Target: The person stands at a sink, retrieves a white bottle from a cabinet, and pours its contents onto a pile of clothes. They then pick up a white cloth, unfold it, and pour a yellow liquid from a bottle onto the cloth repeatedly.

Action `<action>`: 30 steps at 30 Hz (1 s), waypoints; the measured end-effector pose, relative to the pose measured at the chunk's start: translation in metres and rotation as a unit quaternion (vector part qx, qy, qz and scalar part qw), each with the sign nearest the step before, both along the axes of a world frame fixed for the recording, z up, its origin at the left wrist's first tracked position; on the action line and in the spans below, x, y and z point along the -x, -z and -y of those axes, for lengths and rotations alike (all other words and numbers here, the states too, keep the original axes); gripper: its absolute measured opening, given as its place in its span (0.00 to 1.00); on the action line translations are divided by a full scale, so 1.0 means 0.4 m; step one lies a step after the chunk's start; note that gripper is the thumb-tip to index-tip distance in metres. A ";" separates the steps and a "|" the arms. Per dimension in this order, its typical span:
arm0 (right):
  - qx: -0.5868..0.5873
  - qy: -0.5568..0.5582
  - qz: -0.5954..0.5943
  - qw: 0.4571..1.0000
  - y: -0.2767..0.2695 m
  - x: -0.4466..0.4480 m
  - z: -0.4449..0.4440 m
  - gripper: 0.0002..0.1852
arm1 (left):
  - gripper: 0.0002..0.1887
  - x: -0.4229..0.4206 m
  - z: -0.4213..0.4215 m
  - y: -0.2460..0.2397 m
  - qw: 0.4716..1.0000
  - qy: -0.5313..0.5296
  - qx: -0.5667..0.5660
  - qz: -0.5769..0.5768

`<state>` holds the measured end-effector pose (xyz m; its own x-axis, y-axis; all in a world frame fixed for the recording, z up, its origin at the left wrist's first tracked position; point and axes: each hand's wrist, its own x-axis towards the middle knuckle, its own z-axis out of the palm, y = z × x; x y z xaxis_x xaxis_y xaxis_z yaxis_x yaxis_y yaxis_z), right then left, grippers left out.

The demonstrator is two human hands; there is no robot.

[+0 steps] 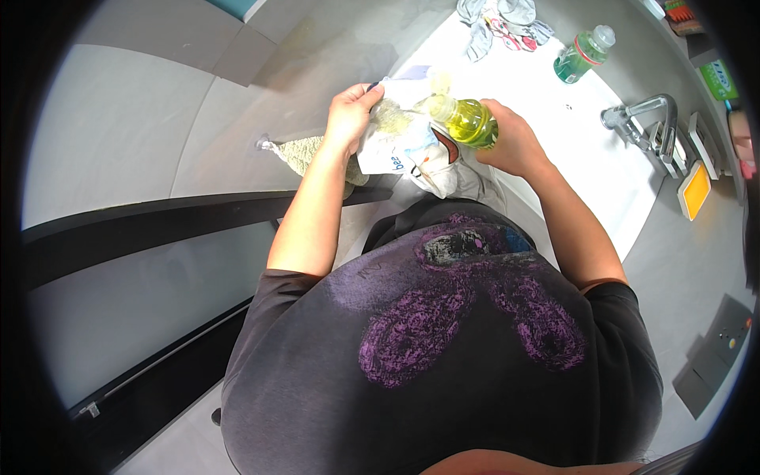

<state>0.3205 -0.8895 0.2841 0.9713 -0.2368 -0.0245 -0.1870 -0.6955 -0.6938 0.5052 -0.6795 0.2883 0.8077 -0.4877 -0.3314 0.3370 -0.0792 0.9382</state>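
Observation:
My left hand (351, 116) pinches a white printed garment (386, 151) by its far edge, thumb on top. The cloth hangs at the sink's near side, and part of it shows a yellowish wet patch. In my right hand (515, 141) is a clear plastic bottle of yellow-green liquid (471, 123). It lies tilted almost on its side, its neck pointing left at the cloth. Whether liquid is flowing from it I cannot tell. Beneath both hands is a white sink (585, 160).
A green liquid bottle (585, 54) and grey patterned clothes (504, 27) rest at the sink's far side. The chrome faucet (644, 122) juts in at the right, near a yellow-topped dish (696, 190). On the left hangs a pale green towel (300, 154) above a dark ledge (178, 222).

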 end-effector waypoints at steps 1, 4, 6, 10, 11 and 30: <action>0.006 -0.006 0.005 1.000 0.001 -0.002 0.001 0.34 | 0.11 -0.001 0.000 -0.002 0.999 0.004 0.018 -0.037; 0.030 -0.022 0.018 0.999 -0.001 -0.009 0.003 0.34 | 0.14 -0.001 0.003 -0.013 0.972 -0.008 0.160 -0.174; 0.053 -0.025 0.026 0.998 -0.006 -0.014 0.003 0.34 | 0.19 0.005 0.005 -0.022 0.958 0.015 0.173 -0.229; 0.061 -0.027 0.015 0.998 -0.023 -0.020 0.008 0.33 | 0.15 0.034 0.013 -0.028 0.938 0.059 0.244 -0.240; 0.060 -0.027 0.011 0.998 -0.027 -0.022 0.009 0.34 | 0.14 0.041 0.016 -0.027 0.939 0.066 0.255 -0.222; 0.172 -0.015 -0.023 0.985 -0.040 -0.018 -0.010 0.32 | 0.04 0.101 0.031 0.041 0.949 0.022 0.011 0.315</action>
<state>0.3279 -0.8856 0.2999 0.9778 -0.2092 0.0082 -0.1877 -0.8933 -0.4084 0.4648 -0.6920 0.2718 0.8206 -0.5270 0.2212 -0.2949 -0.0588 0.9537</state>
